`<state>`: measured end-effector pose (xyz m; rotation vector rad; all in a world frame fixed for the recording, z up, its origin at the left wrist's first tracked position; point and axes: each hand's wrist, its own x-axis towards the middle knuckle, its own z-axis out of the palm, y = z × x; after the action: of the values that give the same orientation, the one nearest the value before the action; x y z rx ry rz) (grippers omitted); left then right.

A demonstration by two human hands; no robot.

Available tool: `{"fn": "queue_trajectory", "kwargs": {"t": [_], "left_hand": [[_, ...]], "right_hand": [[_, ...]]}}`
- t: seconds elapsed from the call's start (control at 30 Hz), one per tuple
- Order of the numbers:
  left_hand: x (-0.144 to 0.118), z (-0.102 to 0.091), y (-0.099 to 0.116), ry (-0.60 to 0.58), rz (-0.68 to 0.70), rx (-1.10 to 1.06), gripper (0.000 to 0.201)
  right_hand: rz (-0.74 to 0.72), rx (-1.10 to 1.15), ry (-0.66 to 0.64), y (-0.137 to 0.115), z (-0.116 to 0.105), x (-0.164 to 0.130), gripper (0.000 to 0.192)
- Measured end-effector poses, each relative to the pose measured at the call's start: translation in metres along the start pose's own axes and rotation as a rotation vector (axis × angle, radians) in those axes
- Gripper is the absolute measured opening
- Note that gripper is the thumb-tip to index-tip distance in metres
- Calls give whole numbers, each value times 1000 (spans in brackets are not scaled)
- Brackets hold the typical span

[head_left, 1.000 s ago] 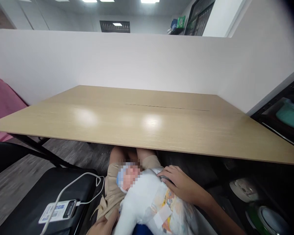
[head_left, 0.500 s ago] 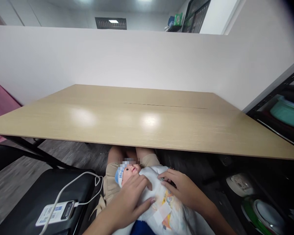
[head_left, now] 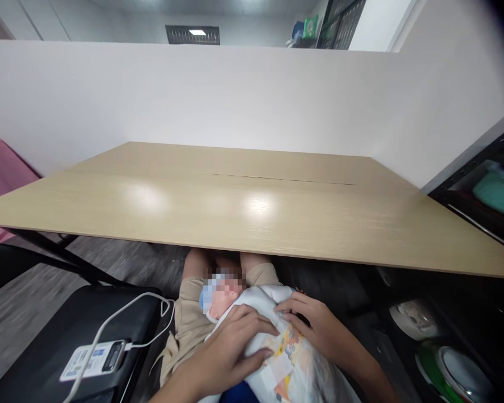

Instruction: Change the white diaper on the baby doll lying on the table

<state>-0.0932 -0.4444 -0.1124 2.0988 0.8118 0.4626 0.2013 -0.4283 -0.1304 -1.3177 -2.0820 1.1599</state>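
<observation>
A baby doll (head_left: 224, 296) in a blue-and-white cap lies across the lap, wrapped in a white cloth (head_left: 262, 296) with an orange and yellow print. My left hand (head_left: 240, 347) rests on the wrapped body below the head, fingers stretched out and thumb apart. On the other side of the wrap, my right hand (head_left: 313, 319) touches the cloth with its fingertips, the fingers slightly bent and apart from the thumb. A pale rectangular patch (head_left: 277, 370) shows on the printed part between the hands. The doll's arms and legs are hidden in the wrap.
A wooden table (head_left: 201, 207) stands just ahead, its near edge above the knees. On the left, a black chair (head_left: 37, 358) bears a device (head_left: 94, 359) with a white cable (head_left: 109, 319). Dishes (head_left: 457, 372) sit on shelving at the right.
My left hand has slid slightly right and down over the wrap, away from the doll's head. My right hand has shifted slightly right, still touching the cloth. The view has moved a little.
</observation>
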Motion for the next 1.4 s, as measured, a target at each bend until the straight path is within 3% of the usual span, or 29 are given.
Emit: {"fn": "queue_trajectory", "kwargs": {"t": [0.4, 0.6, 0.7, 0.8, 1.03, 1.23, 1.4], "left_hand": [[0, 3, 0, 27, 75, -25, 29], [0, 2, 4, 82, 113, 13, 44], [4, 1, 10, 30, 96, 12, 46], [9, 3, 14, -9, 112, 2, 37], [10, 11, 14, 69, 71, -78, 23], [4, 8, 26, 48, 49, -187, 16], [-13, 0, 28, -110, 54, -314, 26]], "right_hand": [[41, 1, 53, 12, -8, -13, 36], [113, 25, 131, 48, -26, 6, 42], [131, -12, 178, 57, -32, 12, 46], [58, 23, 165, 42, -27, 11, 46], [-105, 102, -86, -14, 1, 8, 31], [-111, 23, -70, -26, 8, 11, 25], [-46, -13, -99, -27, 0, -7, 40]]}}
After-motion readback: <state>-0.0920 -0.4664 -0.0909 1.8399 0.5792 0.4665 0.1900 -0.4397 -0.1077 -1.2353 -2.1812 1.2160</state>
